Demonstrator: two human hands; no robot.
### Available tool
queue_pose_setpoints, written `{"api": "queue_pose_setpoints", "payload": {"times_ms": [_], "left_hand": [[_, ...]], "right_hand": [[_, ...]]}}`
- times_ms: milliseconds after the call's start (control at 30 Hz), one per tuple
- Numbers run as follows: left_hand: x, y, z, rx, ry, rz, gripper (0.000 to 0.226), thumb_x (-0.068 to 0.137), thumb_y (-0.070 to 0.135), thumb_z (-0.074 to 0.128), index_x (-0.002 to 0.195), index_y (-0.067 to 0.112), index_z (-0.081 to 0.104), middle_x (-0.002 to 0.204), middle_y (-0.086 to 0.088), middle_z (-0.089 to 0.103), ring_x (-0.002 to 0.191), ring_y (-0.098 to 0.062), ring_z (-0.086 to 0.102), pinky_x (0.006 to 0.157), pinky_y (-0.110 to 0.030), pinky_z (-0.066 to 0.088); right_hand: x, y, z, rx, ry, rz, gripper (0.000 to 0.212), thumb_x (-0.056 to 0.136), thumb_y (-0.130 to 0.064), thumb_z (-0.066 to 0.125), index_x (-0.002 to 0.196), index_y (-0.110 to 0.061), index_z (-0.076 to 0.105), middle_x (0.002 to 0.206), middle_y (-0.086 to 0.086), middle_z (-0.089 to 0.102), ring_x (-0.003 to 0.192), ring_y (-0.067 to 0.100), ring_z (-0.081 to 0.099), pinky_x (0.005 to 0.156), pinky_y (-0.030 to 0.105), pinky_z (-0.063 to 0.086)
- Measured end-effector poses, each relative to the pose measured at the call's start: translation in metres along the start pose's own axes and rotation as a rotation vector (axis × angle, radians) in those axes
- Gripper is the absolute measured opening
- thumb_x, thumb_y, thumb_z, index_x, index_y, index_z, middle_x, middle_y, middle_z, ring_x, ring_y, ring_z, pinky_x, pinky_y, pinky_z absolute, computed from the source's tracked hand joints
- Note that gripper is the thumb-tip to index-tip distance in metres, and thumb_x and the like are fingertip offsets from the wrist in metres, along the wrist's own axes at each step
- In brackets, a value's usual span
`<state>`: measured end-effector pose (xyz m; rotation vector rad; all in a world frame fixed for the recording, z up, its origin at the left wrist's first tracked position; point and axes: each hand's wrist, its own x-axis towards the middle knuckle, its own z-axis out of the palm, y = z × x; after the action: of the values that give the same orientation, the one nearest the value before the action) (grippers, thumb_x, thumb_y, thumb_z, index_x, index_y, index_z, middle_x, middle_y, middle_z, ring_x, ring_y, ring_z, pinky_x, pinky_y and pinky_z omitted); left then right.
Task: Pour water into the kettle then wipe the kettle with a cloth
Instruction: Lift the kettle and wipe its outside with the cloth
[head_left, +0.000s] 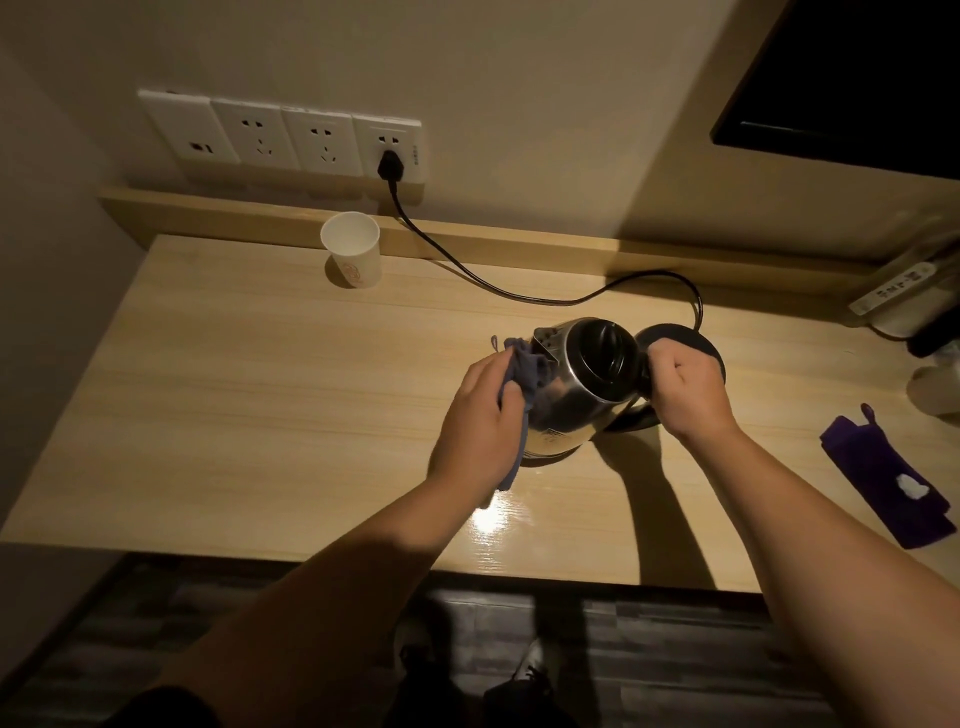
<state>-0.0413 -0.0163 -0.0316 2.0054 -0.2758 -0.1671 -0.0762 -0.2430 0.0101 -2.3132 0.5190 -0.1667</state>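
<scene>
Two hands on the shiny steel kettle (576, 395), tilted on the light wood worktop (260, 415), lid open, inside too dark to tell. Left hand (480, 415) clutches a blue-grey cloth (524, 364) against its side; right hand (685, 387) grips the handle. White paper cup (352, 249) well apart, contents unclear.

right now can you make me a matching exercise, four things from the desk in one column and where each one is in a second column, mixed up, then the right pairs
Things
1. paper cup
2. blue cloth
3. purple cloth
4. black plug

Places
A. in the rightmost wall socket
B. in the left hand, pressed to the kettle
C. flat on the desk at the right edge
D. upright at the back of the desk, left of the kettle

Pairs: 1-D, 2-B, 3-C, 4-A
</scene>
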Motion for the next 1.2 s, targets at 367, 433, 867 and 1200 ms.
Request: {"api": "queue_pose_setpoints", "payload": {"times_ms": [367,433,867,1200], "left_hand": [[0.010,-0.014,0.023,0.009,0.062,-0.158,0.043,0.092,0.047,0.017,0.127,0.039,0.041,0.128,0.013,0.050,0.100,0.004,0.051,0.075,-0.012,0.038],[0.012,-0.022,0.020,-0.042,0.055,-0.279,0.038,0.090,0.047,0.018,0.118,0.040,0.044,0.117,0.008,0.055,0.089,0.004,0.052,0.068,-0.018,0.039],[0.009,-0.016,0.008,-0.205,-0.022,-0.324,0.034,0.095,0.044,0.024,0.119,0.039,0.047,0.104,0.011,0.058,0.097,-0.002,0.055,0.075,-0.025,0.044],[-0.013,-0.046,0.002,-0.311,-0.016,-0.414,0.034,0.091,0.045,0.030,0.111,0.036,0.056,0.101,0.008,0.064,0.100,-0.011,0.060,0.083,-0.035,0.046]], "right_hand": [[-0.002,0.011,0.000,0.016,-0.005,0.007,0.034,0.099,-0.020,0.036,0.069,-0.008,0.050,0.072,0.014,0.053,0.066,0.017,0.041,0.059,0.037,0.036],[-0.003,0.011,0.001,0.017,-0.012,0.009,0.034,0.099,-0.020,0.036,0.070,-0.009,0.050,0.073,0.015,0.053,0.066,0.018,0.041,0.059,0.037,0.036],[-0.004,0.006,-0.008,-0.126,-0.150,-0.124,0.037,0.098,-0.032,0.027,0.069,-0.020,0.046,0.068,0.004,0.052,0.066,0.022,0.047,0.059,0.037,0.037],[0.020,-0.029,-0.005,-0.341,-0.334,-0.477,0.042,0.098,-0.033,0.029,0.074,-0.013,0.057,0.065,0.001,0.054,0.063,0.020,0.050,0.061,0.039,0.043]]}}
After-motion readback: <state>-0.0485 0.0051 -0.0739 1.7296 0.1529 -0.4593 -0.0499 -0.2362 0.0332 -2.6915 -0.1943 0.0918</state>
